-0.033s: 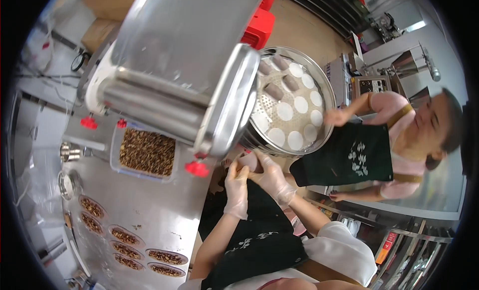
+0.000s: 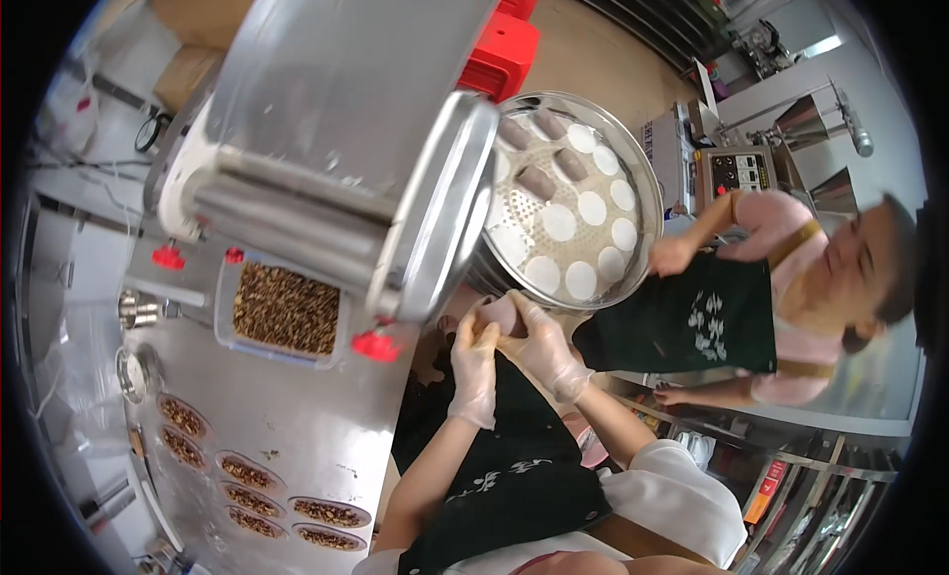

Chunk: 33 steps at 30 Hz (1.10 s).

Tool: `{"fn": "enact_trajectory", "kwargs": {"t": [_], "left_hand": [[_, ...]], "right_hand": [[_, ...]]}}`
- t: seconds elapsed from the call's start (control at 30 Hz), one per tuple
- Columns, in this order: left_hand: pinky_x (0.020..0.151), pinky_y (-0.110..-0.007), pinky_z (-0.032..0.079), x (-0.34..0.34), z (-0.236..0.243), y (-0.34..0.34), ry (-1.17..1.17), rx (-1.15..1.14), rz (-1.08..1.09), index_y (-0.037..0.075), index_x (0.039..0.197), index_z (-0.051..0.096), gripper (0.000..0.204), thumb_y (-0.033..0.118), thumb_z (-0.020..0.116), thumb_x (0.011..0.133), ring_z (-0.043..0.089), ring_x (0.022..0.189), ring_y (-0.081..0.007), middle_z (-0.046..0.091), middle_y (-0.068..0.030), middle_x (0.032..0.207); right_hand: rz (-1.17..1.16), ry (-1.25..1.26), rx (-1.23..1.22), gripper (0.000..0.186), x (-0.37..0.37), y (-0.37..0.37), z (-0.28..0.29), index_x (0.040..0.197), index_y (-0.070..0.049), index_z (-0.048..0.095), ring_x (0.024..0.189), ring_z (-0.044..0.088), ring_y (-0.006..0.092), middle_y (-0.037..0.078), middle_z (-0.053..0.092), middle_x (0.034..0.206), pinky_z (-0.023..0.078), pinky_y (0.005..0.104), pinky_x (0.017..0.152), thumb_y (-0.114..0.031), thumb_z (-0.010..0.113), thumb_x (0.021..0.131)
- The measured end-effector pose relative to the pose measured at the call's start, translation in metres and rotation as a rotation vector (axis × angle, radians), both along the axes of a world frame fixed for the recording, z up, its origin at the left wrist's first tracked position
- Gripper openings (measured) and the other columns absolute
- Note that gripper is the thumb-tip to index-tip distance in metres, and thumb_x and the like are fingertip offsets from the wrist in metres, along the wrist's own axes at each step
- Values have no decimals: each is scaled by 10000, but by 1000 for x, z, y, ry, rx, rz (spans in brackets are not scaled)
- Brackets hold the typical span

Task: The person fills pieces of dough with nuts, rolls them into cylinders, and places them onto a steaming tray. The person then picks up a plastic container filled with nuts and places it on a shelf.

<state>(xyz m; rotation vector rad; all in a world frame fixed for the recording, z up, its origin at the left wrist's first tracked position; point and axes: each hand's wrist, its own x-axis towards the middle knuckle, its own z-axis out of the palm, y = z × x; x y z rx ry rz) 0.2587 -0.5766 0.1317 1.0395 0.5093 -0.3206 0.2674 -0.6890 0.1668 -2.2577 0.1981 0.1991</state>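
My left hand (image 2: pixel 474 365), in a clear plastic glove, and my gloved right hand (image 2: pixel 545 348) are closed together on a greyish-purple dough piece (image 2: pixel 502 316). Fingers cover much of it, so its full shape is hidden. Just beyond my hands stands a round metal steamer tray (image 2: pixel 647 184). On its perforated base lie several white paper rounds (image 2: pixel 559 222) and several purple dough rolls (image 2: pixel 536 182). Oval dough sheets topped with chopped nut filling (image 2: pixel 250 469) lie on the steel table (image 2: pixel 346 407) at my left.
A dough-rolling machine (image 2: pixel 297 219) with red knobs stands at upper left. By it sits a clear tub of nut filling (image 2: pixel 285 308). A co-worker (image 2: pixel 781 278) in a dark apron stands at right, one hand by the steamer's rim. A shelf rack (image 2: pixel 791 496) is at lower right.
The view has shifted a little, so the machine sits slightly farther left in the picture. Both my hands stay on the dough piece, with little visible movement.
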Motion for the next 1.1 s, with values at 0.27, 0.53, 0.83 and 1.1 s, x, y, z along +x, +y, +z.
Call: {"fn": "enact_trajectory", "kwargs": {"t": [0.27,0.53,0.83,1.1], "left_hand": [[906,-272,460,96,-40,-148,62,-5,-184,-58,1220,547,336,79,593,917,589,1013,-165,622,-106,1138],[835,-264,474,144,-110,-213,95,-47,-135,-51,1201,562,315,79,579,914,583,950,-140,630,-92,1097],[755,-262,472,156,-119,-230,113,181,-136,-43,1155,619,280,39,566,892,563,830,-127,662,-89,985],[840,-254,462,146,-118,-219,106,82,-140,-17,1262,548,358,38,540,908,556,936,-137,613,-80,1089]], "right_hand": [[-207,88,-16,690,75,-134,-33,1332,91,458,1049,641,355,289,627,1132,511,366,880,-186,757,776],[-186,72,-4,672,127,-201,-107,1369,32,458,1077,619,375,294,607,1176,487,384,918,-157,718,779],[-109,170,-157,666,141,-214,-128,1387,-3,447,1019,624,404,295,612,1132,500,426,869,-166,695,791],[-57,50,-350,718,140,-205,-141,1403,-24,420,1087,558,396,248,535,1251,476,422,925,-152,717,763]]}}
